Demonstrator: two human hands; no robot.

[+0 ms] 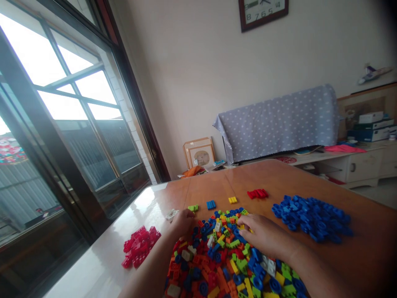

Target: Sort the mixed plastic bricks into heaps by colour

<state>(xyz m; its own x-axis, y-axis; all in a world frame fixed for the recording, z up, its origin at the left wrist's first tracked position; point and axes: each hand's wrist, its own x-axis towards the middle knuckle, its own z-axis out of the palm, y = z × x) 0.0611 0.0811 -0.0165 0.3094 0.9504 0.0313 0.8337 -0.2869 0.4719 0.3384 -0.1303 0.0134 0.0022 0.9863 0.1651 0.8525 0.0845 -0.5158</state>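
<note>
A large mixed pile of toy building bricks [223,260] in red, orange, yellow, green, blue and white spreads over the near part of the table. My left hand [183,223] is at the pile's far left edge, close to a small group of light green bricks [192,207] and some white pieces [172,214]. Its fingers point away from me and are mostly hidden, so I cannot see whether it grips anything. On the pile's right side rests my right hand [256,231], its bent fingers somewhat apart among the bricks. Nothing shows clearly between them.
On the wooden table [310,178] lie a pink-red brick heap [141,246], a big blue heap [310,217], and small rows of blue bricks [211,205], yellow bricks [232,200] and red bricks [257,193]. A cloth-covered object [279,124] stands behind; glass doors [77,103] are left.
</note>
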